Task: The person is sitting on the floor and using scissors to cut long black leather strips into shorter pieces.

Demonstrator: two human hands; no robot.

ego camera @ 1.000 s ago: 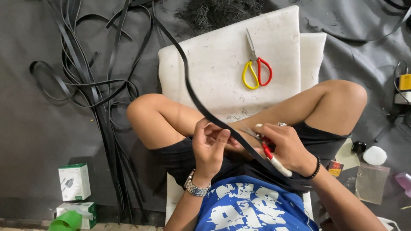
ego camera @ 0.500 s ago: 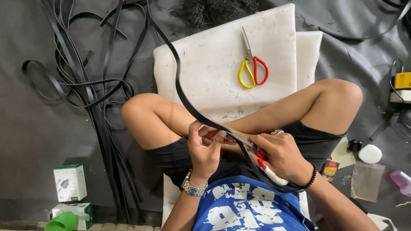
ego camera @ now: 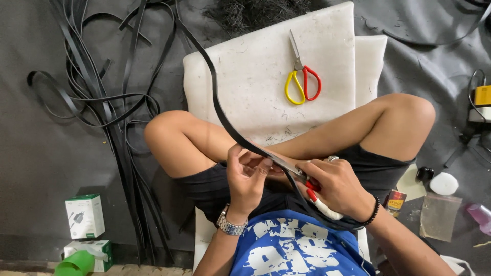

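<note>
I sit cross-legged over a white foam pad. My left hand pinches a long black strip that curves up over the pad toward the far floor. My right hand grips a knife with a red and white handle; its blade lies against the strip just right of my left fingers. The blade's edge is mostly hidden by my fingers. Scissors with one yellow and one red loop lie on the pad, untouched.
A tangle of black strips covers the grey floor at left. Dark shavings pile beyond the pad. Two small green and white boxes and a green cup sit bottom left. A white lid, a plastic bag and a yellow device lie at right.
Both hands stay together on the strip. The strip's curve has shifted slightly left across the pad, and the knife hand has edged along it.
</note>
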